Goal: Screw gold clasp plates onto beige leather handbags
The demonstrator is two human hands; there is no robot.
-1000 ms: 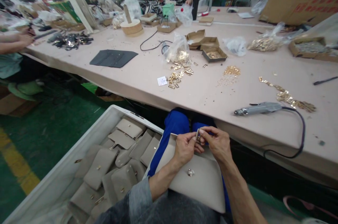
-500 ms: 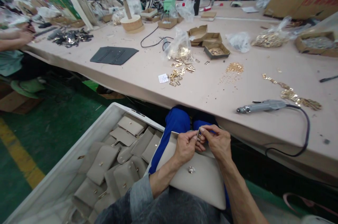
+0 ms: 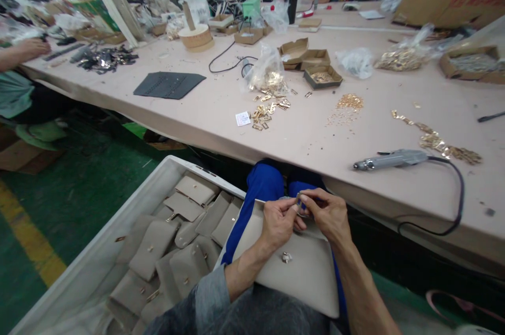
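Observation:
A beige leather pouch (image 3: 303,274) with a small metal clasp (image 3: 285,257) lies across my lap. Both hands meet at its far edge. My left hand (image 3: 279,222) and my right hand (image 3: 325,214) pinch a small metal fitting (image 3: 299,203) between their fingertips, just below the table's front edge. Both sets of fingers are closed round the fitting.
A white bin (image 3: 118,230) of several beige pouches stands at my left. On the pink table (image 3: 205,109) lie an electric screwdriver (image 3: 389,160) with a black cord, heaps of gold fittings (image 3: 268,109), small cardboard boxes (image 3: 321,76) and a dark leather panel (image 3: 169,85). Other people work at the left and far side.
The metal fitting has tipped from upright to lower and flatter between my fingers. My hands stay in place. The arm of the person at the left has moved slightly.

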